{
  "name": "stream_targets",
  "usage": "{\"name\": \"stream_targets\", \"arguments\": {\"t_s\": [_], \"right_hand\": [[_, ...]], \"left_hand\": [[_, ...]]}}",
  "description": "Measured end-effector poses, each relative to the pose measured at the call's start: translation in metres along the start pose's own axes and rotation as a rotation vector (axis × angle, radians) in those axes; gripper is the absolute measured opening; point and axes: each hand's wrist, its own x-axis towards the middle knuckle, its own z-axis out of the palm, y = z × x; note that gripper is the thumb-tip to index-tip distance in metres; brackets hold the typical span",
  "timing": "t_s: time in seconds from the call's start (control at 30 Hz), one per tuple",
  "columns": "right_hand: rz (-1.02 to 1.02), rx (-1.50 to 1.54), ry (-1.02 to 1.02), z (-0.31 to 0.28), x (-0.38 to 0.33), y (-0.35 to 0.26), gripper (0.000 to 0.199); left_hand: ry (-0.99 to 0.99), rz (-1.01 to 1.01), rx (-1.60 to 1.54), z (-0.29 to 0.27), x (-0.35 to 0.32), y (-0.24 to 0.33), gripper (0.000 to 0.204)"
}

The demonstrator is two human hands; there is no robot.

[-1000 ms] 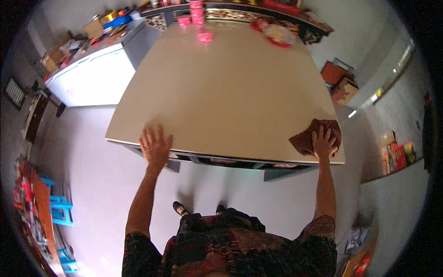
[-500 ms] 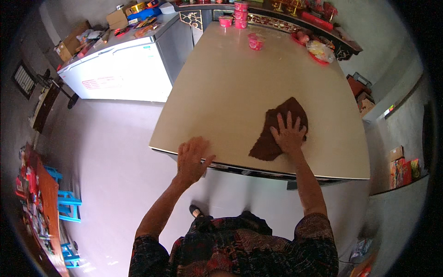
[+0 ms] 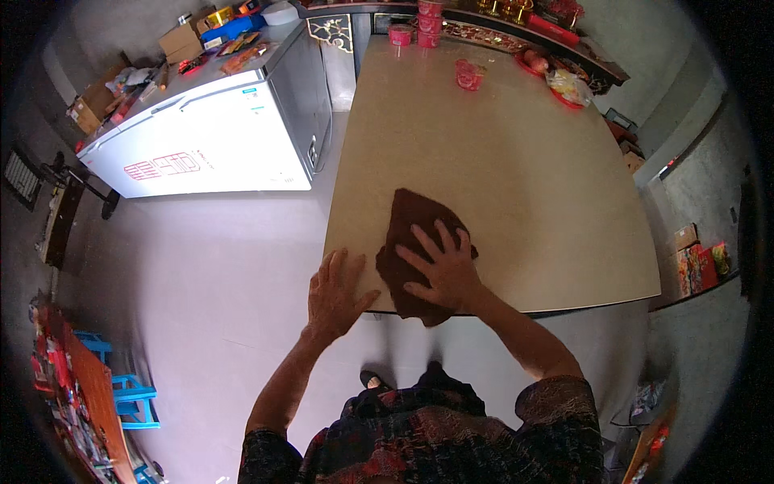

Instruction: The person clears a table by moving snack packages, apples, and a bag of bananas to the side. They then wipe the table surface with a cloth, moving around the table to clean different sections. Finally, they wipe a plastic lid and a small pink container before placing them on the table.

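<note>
A dark brown cloth [image 3: 407, 211] lies spread on the beige tabletop [image 3: 516, 169], its lower end at the table's near edge. My right hand [image 3: 445, 273] rests flat on the cloth, fingers spread and pressing it to the surface. Just left of the cloth, my left hand [image 3: 334, 297] lies at the near left corner of the table. Its fingers are stretched out, the thumb stands apart, and it holds nothing.
Pink tubs [image 3: 429, 24] stack at the table's far end, with another pink tub [image 3: 468, 74] nearer. Bagged items on a red plate [image 3: 569, 100] sit far right. A white chest freezer [image 3: 218, 137] stands left; blue stools [image 3: 133, 399] and a cluttered red-brown table [image 3: 93, 379] are lower left.
My right hand has slid the cloth left and toward me, close to my left hand. My left hand stays at the table's edge. The whole view has shifted and turned slightly.
</note>
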Motion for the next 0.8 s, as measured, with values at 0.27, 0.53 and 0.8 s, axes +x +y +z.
{"name": "stream_targets", "arguments": {"t_s": [0.27, 0.53, 0.8], "right_hand": [[0.181, -0.077, -0.105, 0.046, 0.095, 0.085, 0.064], [0.205, -0.134, -0.133, 0.087, 0.198, 0.165, 0.055], [0.313, -0.118, -0.079, 0.121, 0.266, 0.196, 0.051]], "left_hand": [[-0.025, -0.051, -0.029, -0.005, 0.006, 0.005, 0.069], [0.020, -0.095, -0.021, -0.008, 0.012, 0.007, 0.065], [0.003, -0.107, -0.007, -0.009, 0.010, 0.008, 0.070]]}}
